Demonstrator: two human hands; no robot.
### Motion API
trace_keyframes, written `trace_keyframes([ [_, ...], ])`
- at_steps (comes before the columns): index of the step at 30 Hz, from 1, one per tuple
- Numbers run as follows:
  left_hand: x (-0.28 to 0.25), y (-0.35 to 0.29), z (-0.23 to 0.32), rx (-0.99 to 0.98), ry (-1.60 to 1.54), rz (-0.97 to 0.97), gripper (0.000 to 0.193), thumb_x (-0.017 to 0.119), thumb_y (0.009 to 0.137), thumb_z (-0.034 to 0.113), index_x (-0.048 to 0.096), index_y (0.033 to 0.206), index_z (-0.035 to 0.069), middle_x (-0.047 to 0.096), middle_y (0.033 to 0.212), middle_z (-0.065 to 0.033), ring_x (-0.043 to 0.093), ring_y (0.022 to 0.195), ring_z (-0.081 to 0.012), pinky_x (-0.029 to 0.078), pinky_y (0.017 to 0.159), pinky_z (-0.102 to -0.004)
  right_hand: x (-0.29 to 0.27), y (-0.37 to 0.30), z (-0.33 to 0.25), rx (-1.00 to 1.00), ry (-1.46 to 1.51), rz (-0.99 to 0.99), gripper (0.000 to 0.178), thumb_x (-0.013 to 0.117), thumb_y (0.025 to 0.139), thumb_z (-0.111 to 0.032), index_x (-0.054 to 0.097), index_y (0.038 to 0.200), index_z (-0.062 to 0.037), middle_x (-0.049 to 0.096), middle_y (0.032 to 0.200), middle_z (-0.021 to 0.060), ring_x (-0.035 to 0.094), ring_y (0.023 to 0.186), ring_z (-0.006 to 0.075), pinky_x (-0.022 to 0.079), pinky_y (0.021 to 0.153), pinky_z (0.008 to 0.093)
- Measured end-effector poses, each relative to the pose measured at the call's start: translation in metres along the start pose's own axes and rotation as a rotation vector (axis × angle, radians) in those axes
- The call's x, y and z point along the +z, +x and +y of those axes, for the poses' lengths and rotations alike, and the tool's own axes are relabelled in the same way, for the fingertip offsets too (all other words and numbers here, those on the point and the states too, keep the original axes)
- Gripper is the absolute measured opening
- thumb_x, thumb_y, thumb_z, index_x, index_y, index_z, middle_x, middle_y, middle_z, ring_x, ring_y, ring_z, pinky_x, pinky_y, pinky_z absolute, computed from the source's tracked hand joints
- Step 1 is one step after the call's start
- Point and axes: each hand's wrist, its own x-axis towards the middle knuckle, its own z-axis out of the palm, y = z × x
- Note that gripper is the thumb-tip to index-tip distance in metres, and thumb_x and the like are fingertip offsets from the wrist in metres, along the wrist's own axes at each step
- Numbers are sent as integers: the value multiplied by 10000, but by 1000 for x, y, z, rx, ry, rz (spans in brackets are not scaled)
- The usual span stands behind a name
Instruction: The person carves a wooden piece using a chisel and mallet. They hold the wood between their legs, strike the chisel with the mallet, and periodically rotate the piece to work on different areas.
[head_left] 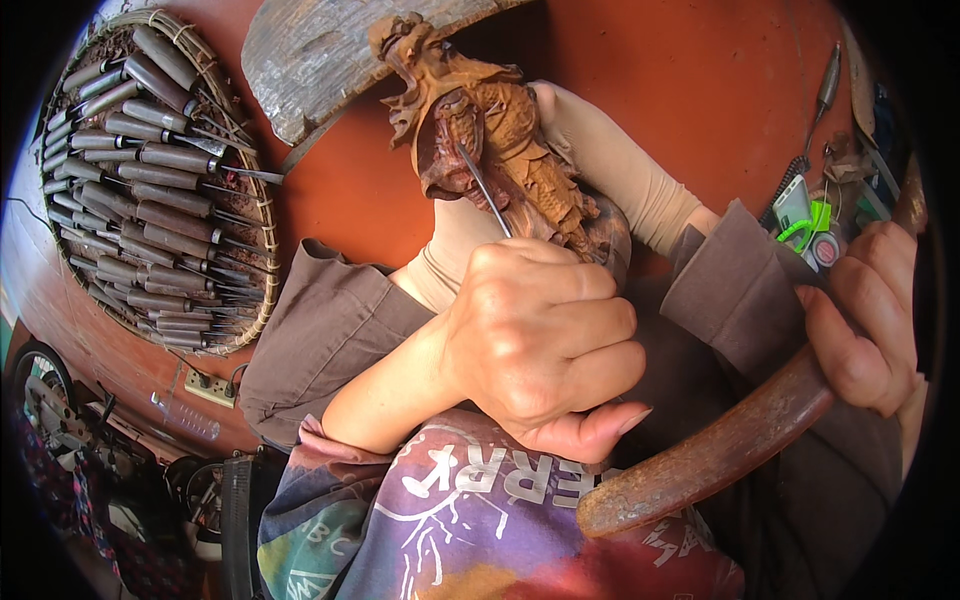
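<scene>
Right above the left hand [540, 340] stands a reddish-brown wooden carving [490, 140], a detailed figure with an open-mouthed crest at its top, leaning against a weathered grey wooden slab [330, 60]. That hand is closed in a tight fist round a thin metal chisel [485, 190], whose blade runs up from the knuckles and touches the carving's middle. Off to the right, the right hand [870, 320] is wrapped firmly about the upper end of a worn brown wooden mallet [710, 460], which slants down from it toward the lower centre. Both hands are well apart from each other. Beyond the left hand, far out to its left, a round woven basket tray [262, 240] holds many chisels [140, 170] with dark handles, laid in rows. Above the right hand lie a green and white small tool [800, 215] and a coiled cord [790, 180] on the orange-red surface [700, 90]
</scene>
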Motion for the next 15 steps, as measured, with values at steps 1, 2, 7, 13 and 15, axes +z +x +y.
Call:
trace_keyframes([
  [1,1,1,2,-26,-10,25,383,617,850,327,496,556,113,461,566,-13,433,440,-160,268,403,-301,0,0,0,-3,-2,1,456,744,615,-43,526,1005,51,515,678,139,528,553,252,403,481,385],
  [2,2,3,4,-56,-17,45,381,618,847,327,496,556,114,461,566,-12,433,440,-160,268,403,-301,-1,0,1,-3,2,-1,457,744,615,-43,526,1006,51,515,679,139,528,554,252,403,482,386],
  [7,4,5,8,-100,-13,46,372,621,828,335,499,551,119,464,565,-7,432,439,-159,270,400,-300,-3,-1,2,-2,26,-41,460,742,613,-40,526,1010,49,515,681,138,524,554,251,404,486,388],
  [13,3,-6,8,-107,-38,23,385,614,820,353,490,537,123,456,556,-4,434,436,-153,274,396,-301,-4,-1,1,13,41,-52,465,745,610,-40,527,1012,45,520,694,141,528,560,252,403,488,392],
  [15,0,-6,9,-147,-93,25,397,612,820,359,489,530,117,456,553,-9,440,438,-157,278,394,-302,-5,-2,1,2,29,-35,461,746,614,-26,522,1009,51,532,706,151,526,562,250,405,490,385],
])
